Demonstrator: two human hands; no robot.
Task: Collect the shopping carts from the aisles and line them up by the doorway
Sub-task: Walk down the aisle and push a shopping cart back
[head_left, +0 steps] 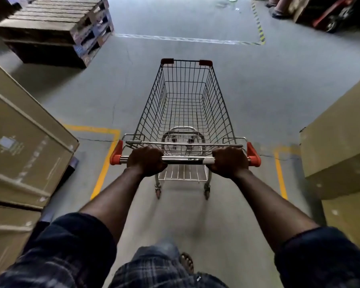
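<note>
Both hands are on the bar: the left hand and right hand have their fingers curled tight round the chrome handle with orange end caps. The empty silver wire shopping cart stands on the grey concrete floor, between tan cardboard boxes at the aisle mouth. This looks like the wheeling step, with no doorway in sight. Next, push straight out, steering clear of the stacked wooden pallets far left.
</note>
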